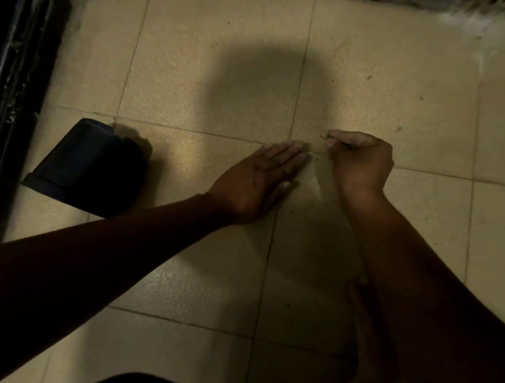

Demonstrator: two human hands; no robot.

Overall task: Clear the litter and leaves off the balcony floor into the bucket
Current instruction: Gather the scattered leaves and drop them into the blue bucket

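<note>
One twig: thin dark sliver [336, 142] pinched in the right hand [360, 164], tip poking out to the left past the thumb, just above the floor.
Right hand grip: fingers curled in, thumb and forefinger nipping the sliver; rest of the fist looks empty, can't see inside.
Left hand: [261, 176] laid flat on the tile, fingers straight, holding nothing, fingertips just beside the right fist.
Handling guess: near weightless, stiff but brittle; a fingertip pinch mid-length should do, squeeze hard and it probably snaps. Likely to blow or drop off an open palm.
Remaining litter: small dark specks [369, 77] scattered on the tiled floor [196, 71] beyond and right of the hands; too small to say leaf or grit.
Bucket: dark bucket [87, 166] well left of both hands, beside the dark door frame [4, 94]; appears tipped on its side.
Bucket contents: can't tell, inside not visible from here.
Risk: long carry across to the bucket with a tiny brittle piece.
</note>
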